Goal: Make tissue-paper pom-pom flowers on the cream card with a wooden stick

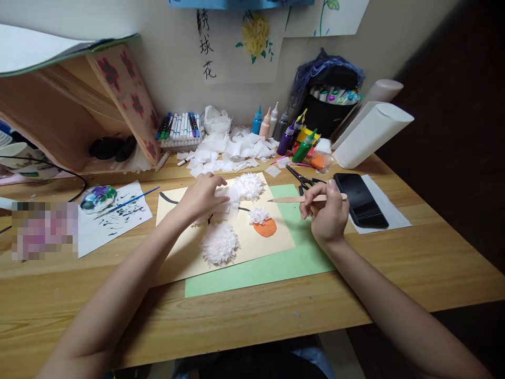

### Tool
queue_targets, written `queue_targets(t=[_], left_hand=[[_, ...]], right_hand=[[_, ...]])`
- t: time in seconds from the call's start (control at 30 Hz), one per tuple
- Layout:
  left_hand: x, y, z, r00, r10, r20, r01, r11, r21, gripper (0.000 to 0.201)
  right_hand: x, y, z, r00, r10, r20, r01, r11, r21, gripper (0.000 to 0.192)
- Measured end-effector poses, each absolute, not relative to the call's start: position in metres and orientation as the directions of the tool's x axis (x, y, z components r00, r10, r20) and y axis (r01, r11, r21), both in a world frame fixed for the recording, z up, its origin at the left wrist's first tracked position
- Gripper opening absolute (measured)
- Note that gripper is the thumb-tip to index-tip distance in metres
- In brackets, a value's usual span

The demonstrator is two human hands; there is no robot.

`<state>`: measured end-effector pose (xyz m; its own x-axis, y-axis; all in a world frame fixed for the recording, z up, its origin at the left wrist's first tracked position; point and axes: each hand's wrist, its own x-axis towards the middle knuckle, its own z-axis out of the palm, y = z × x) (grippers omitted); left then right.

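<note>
Near desk edge lay open for a hand; back was blocked by paint bottles, tissue scraps, scissors; phone sat right.

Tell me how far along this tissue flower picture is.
Done: two full tissue flowers on the cream sheet. In hand: the left hand presses tissue at the middle; the right hand holds a pointed wooden stick. Left: the orange patch is only partly covered by a small tuft.
</note>
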<state>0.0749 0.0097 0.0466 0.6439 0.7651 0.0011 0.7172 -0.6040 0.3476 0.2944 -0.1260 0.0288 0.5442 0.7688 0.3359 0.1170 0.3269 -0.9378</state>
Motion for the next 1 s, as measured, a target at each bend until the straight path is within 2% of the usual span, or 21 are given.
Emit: queue_targets(t=[0.13, 0.3, 0.47, 0.67, 0.73, 0.8, 0.9, 1.0], left_hand=[[0.077, 0.012, 0.036, 0.669, 0.744, 0.013, 0.674, -0.613, 0.413, 0.024], [0.083, 0.006, 0.032, 0.664, 0.744, 0.077, 0.647, -0.623, 0.440, 0.031], [0.085, 0.007, 0.035, 0.654, 0.743, 0.143, 0.616, -0.632, 0.470, 0.015], [0.086, 0.006, 0.049, 0.572, 0.775, 0.267, 0.515, -0.593, 0.619, 0.013], [0.088, 0.000, 0.056, 0.573, 0.786, 0.232, 0.469, -0.546, 0.694, 0.012], [0.091, -0.007, 0.063, 0.643, 0.757, 0.119, 0.417, -0.475, 0.775, 0.013], [0.095, -0.019, 0.068, 0.796, 0.598, -0.091, 0.356, -0.340, 0.870, 0.015], [0.100, -0.031, 0.064, 0.870, 0.445, -0.214, 0.369, -0.298, 0.880, 0.013]], right_hand=[[0.297, -0.124, 0.025, 0.528, 0.768, 0.363, 0.121, 0.355, -0.927, 0.050], [0.295, -0.127, 0.024, 0.525, 0.769, 0.364, 0.096, 0.372, -0.923, 0.049], [0.292, -0.128, 0.027, 0.541, 0.762, 0.356, 0.095, 0.366, -0.926, 0.050], [0.294, -0.128, 0.028, 0.543, 0.753, 0.372, 0.129, 0.363, -0.923, 0.051], [0.294, -0.129, 0.028, 0.546, 0.747, 0.380, 0.127, 0.374, -0.919, 0.050], [0.294, -0.129, 0.029, 0.552, 0.740, 0.384, 0.112, 0.390, -0.914, 0.049], [0.294, -0.133, 0.031, 0.513, 0.769, 0.381, 0.080, 0.399, -0.913, 0.052], [0.292, -0.138, 0.031, 0.380, 0.840, 0.387, 0.061, 0.395, -0.917, 0.054]])
